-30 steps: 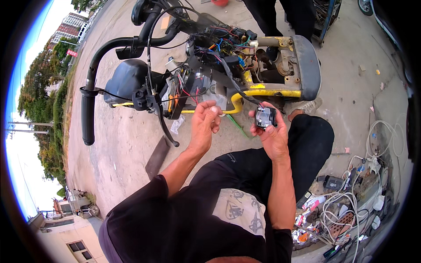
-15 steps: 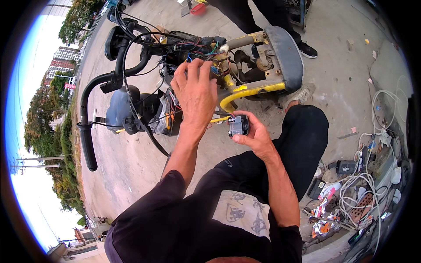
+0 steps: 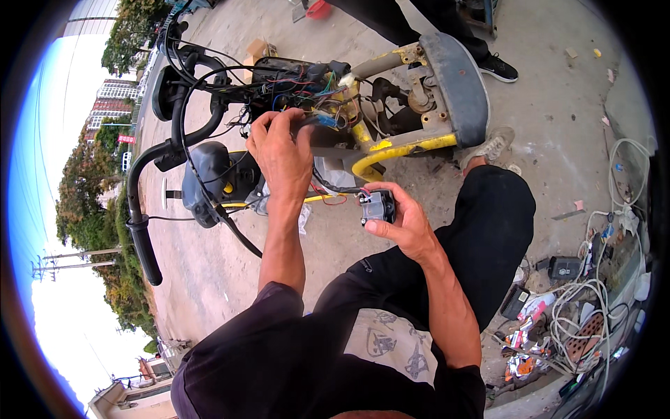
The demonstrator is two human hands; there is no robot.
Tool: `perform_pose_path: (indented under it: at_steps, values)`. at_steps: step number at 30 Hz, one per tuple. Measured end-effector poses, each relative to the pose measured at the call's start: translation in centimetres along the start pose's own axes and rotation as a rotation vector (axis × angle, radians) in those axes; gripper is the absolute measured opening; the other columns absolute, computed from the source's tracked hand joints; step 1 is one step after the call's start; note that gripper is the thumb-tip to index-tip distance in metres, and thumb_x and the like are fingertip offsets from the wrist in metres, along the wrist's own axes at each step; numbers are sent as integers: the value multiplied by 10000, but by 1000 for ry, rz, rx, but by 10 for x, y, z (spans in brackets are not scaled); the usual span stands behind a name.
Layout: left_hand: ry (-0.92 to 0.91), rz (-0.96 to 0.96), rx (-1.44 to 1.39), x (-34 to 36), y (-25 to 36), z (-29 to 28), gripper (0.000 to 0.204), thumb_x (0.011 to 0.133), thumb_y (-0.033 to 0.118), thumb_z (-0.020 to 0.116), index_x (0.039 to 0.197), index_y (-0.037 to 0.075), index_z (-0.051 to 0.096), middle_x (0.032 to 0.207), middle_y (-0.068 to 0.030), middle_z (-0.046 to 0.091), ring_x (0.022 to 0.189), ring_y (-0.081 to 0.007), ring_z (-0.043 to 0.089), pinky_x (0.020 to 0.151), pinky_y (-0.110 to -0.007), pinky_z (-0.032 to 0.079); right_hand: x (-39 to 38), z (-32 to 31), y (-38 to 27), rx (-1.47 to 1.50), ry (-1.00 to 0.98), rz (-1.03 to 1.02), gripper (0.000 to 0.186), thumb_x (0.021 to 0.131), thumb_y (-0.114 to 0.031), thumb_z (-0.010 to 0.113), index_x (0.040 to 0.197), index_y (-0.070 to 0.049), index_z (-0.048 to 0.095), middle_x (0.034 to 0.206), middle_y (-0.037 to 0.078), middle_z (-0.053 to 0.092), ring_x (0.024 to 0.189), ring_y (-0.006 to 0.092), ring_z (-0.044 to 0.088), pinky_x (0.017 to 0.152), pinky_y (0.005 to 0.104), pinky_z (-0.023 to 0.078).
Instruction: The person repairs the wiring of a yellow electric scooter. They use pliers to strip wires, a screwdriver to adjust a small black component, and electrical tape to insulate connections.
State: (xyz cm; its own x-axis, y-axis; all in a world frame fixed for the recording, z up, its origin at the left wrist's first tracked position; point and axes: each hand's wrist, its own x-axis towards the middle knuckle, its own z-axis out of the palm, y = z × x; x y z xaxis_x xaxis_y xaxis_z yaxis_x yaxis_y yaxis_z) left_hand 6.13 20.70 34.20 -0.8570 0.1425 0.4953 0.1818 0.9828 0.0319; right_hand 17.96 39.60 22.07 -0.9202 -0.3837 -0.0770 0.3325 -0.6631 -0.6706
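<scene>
My left hand (image 3: 279, 153) reaches into the stripped scooter's tangled wiring (image 3: 307, 87), its fingers curled round something I cannot make out behind them. My right hand (image 3: 405, 227) is closed on a small dark unit with a clear cover (image 3: 377, 206), below the yellow frame tube (image 3: 373, 157); a dark cable runs from it toward the scooter. The black handlebar grip (image 3: 145, 255) hangs to the left, with a brake lever and cables between it and my left arm. A grey end piece (image 3: 457, 91) caps the frame at the right.
Another person's legs in dark trousers (image 3: 464, 38) stand behind the scooter. A heap of white cord (image 3: 565, 314) and scraps lies at my right by a grey edge. A red bowl (image 3: 318, 10) is at the back. A road and trees (image 3: 87, 181) are off to the left.
My left hand has gone from beside the unit up to the wiring, then shifted slightly left and down. My right hand, still holding the unit, has moved left and down over the second.
</scene>
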Motion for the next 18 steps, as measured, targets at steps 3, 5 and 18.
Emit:
perform_pose_path:
  at_steps: [3,5,18]
  values:
    - [-69,21,72,0,2,-6,356,879,92,822,1222,117,729,1208,-85,697,1259,-301,566,1077,-459,395,1,-2,-1,-4,3,-5,690,872,-167,899,1462,-27,571,1247,43,642,1112,131,616,1016,304,512]
    - [-112,22,94,0,1,-9,368,889,76,819,1241,120,720,1244,-101,685,1266,-307,567,1071,-448,401,2,-2,-1,-16,1,-17,685,874,-168,900,1459,-26,574,1229,32,634,1097,124,609,1004,297,514]
    - [-26,51,2,-3,-16,5,313,905,51,786,1207,106,729,1199,-87,684,1237,-294,578,1103,-441,350,3,-2,1,-8,-5,27,665,887,-169,899,1452,-31,576,1237,41,632,1102,119,601,992,287,513]
